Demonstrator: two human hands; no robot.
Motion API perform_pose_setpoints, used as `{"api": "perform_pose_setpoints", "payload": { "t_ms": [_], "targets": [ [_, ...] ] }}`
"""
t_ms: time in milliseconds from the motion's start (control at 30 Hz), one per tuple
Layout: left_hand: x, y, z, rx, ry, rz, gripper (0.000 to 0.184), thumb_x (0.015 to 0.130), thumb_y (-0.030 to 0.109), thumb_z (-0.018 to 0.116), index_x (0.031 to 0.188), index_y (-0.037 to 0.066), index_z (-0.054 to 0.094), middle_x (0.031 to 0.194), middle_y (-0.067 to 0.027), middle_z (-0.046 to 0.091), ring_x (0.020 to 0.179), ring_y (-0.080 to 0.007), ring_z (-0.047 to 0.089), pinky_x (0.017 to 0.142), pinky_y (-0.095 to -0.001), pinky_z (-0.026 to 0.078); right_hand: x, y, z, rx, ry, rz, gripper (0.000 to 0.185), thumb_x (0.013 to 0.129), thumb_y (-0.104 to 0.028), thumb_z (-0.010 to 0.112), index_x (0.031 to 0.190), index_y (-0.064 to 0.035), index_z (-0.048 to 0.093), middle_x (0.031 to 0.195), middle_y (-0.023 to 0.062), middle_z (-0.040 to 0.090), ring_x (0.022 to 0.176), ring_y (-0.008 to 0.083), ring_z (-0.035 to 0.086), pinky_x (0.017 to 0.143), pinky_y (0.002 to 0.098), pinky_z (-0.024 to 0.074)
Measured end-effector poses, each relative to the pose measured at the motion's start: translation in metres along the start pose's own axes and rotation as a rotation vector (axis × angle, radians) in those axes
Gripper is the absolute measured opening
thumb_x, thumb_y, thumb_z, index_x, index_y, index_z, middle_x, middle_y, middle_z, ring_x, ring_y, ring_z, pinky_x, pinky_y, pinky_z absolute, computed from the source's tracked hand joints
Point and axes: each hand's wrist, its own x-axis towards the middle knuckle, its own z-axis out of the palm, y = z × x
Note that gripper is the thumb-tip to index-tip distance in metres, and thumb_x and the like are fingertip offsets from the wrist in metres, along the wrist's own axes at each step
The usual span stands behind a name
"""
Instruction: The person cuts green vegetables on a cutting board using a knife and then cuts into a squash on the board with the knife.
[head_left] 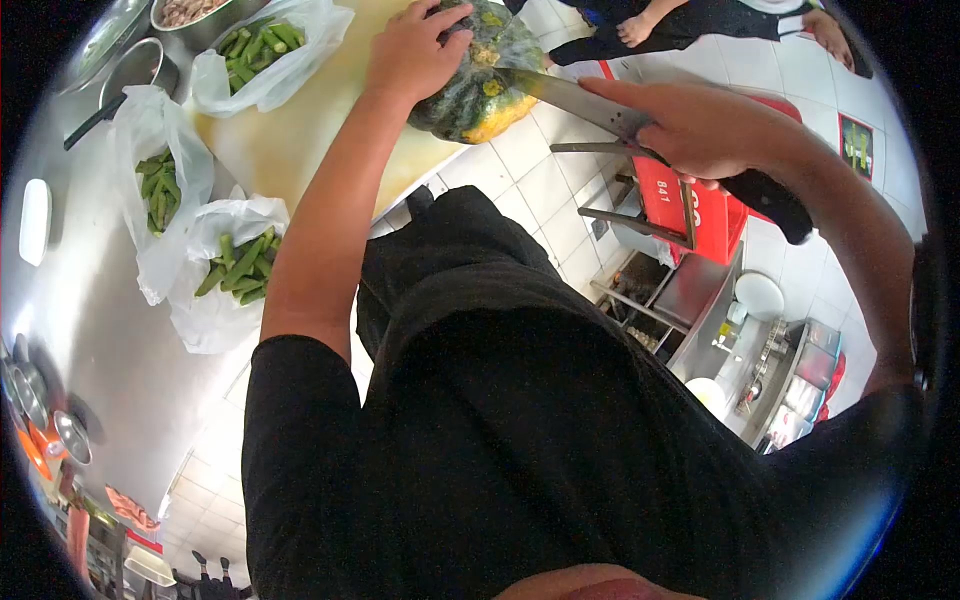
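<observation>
Atop pumpkin (455, 105), left hand (412, 52); right hand (700, 125) grips knife (588, 104).

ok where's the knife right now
In the head view, the knife is right of top centre, in the right hand, its tip at the pumpkin where the left hand rests; whether it has cut in is unclear.

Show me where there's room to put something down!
The table is bare between the bags and bowls; so is the board between bags and left arm. It's crowded around the pot, and at the pumpkin, with the left hand and knife there.
</observation>
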Motion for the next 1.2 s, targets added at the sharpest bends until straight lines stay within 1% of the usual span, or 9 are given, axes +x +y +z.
{"api": "perform_pose_setpoints", "payload": {
  "t_ms": [167, 233, 333, 433, 533, 700, 800, 933, 1200],
  "targets": [
    [0.0, -0.006, 0.004, -0.024, 0.041, 0.052, 0.04, 0.093, 0.027, 0.064, 0.129, 0.013, 0.072, 0.138, -0.0214, 0.062, 0.124, -0.0425, 0.058, 0.107, -0.0485, 0.047, 0.039, 0.057, 0.056, -0.069, 0.307, -0.377, 0.078, 0.097, -0.003, 0.048, 0.167, -0.0222, 0.02, 0.103, 0.0278, 0.07, 0.069, 0.0331, 0.071, 0.071, 0.0429, 0.0576],
    [0.0, -0.004, 0.003, -0.057, 0.036, 0.058, 0.039, 0.093, 0.027, 0.063, 0.128, 0.013, 0.072, 0.137, -0.0211, 0.062, 0.124, -0.0424, 0.059, 0.107, -0.0484, 0.048, 0.041, 0.064, 0.069, -0.043, 0.314, -0.377, 0.08, 0.096, -0.001, 0.049, 0.167, -0.0208, 0.018, 0.103, 0.0292, 0.07, 0.072, 0.0365, 0.071, 0.071, 0.0445, 0.0569],
    [0.003, -0.012, 0.003, -0.08, -0.01, 0.114, 0.046, 0.092, 0.029, 0.065, 0.135, 0.013, 0.068, 0.14, -0.0219, 0.059, 0.126, -0.0418, 0.057, 0.108, -0.0472, 0.047, 0.031, 0.017, 0.059, 0.133, 0.054, -0.089, 0.088, 0.092, 0.002, 0.052, 0.167, -0.0201, 0.012, 0.097, 0.0297, 0.071, 0.08, 0.0402, 0.072, 0.074, 0.0479, 0.0554],
    [0.002, -0.031, 0.022, 0.056, 0.095, 0.146, 0.04, 0.094, 0.042, 0.067, 0.131, 0.029, 0.072, 0.143, -0.0116, 0.061, 0.114, -0.0326, 0.066, 0.097, -0.0418, 0.055, 0.061, 0.024, 0.101, 0.211, 0.173, -0.088, 0.092, 0.089, 0.005, 0.052, 0.167, -0.0204, 0.01, 0.093, 0.0298, 0.071, 0.086, 0.0425, 0.072, 0.077, 0.0516, 0.0544],
    [-0.001, -0.012, 0.015, -0.053, 0.017, 0.004, 0.038, 0.094, 0.039, 0.066, 0.13, 0.03, 0.073, 0.141, -0.0122, 0.062, 0.113, -0.0321, 0.067, 0.097, -0.0416, 0.054, 0.082, 0.036, 0.153, 0.248, 0.35, -0.151, 0.1, 0.085, 0.007, 0.052, 0.167, -0.0291, 0.008, 0.095, 0.0305, 0.071, 0.089, 0.0467, 0.071, 0.081, 0.0566, 0.0534],
    [-0.001, -0.006, 0.017, 0.098, 0.028, 0.072, 0.038, 0.097, 0.038, 0.064, 0.134, 0.03, 0.07, 0.142, -0.0103, 0.061, 0.107, -0.0305, 0.069, 0.096, -0.0395, 0.055, 0.125, 0.044, 0.218, 0.27, 0.522, -0.172, 0.111, 0.083, 0.006, 0.058, 0.166, -0.0364, -0.002, 0.093, 0.0281, 0.072, 0.085, 0.0442, 0.072, 0.076, 0.0538, 0.0564],
    [-0.005, -0.004, 0.017, 0.132, 0.031, 0.072, 0.038, 0.096, 0.037, 0.066, 0.134, 0.03, 0.07, 0.144, -0.0101, 0.06, 0.104, -0.0296, 0.07, 0.096, -0.0388, 0.055, 0.159, 0.046, 0.245, 0.3, 0.567, -0.175, 0.113, 0.081, 0.005, 0.062, 0.166, -0.0372, 0.001, 0.102, 0.024, 0.074, 0.095, 0.041, 0.073, 0.078, 0.0544, 0.0574],
    [-0.003, 0.016, 0.024, 0.306, 0.038, 0.152, 0.038, 0.096, 0.036, 0.066, 0.134, 0.03, 0.07, 0.142, -0.0085, 0.061, 0.106, -0.0283, 0.07, 0.097, -0.0388, 0.054, 0.187, 0.049, 0.274, 0.448, 0.715, -0.285, 0.109, 0.083, 0.004, 0.06, 0.166, -0.0349, 0.002, 0.096, 0.0246, 0.073, 0.087, 0.0424, 0.073, 0.075, 0.055, 0.0566],
    [0.008, 0.024, 0.029, 0.327, -0.07, -0.055, 0.043, 0.098, 0.043, 0.063, 0.136, 0.026, 0.068, 0.139, -0.0087, 0.062, 0.112, -0.0296, 0.068, 0.1, -0.0395, 0.052, 0.173, 0.067, 0.275, 0.474, 0.665, -0.297, 0.101, 0.086, 0.002, 0.056, 0.167, -0.0301, 0.004, 0.092, 0.0278, 0.072, 0.085, 0.0451, 0.072, 0.076, 0.0563, 0.0558]
  ]
}}
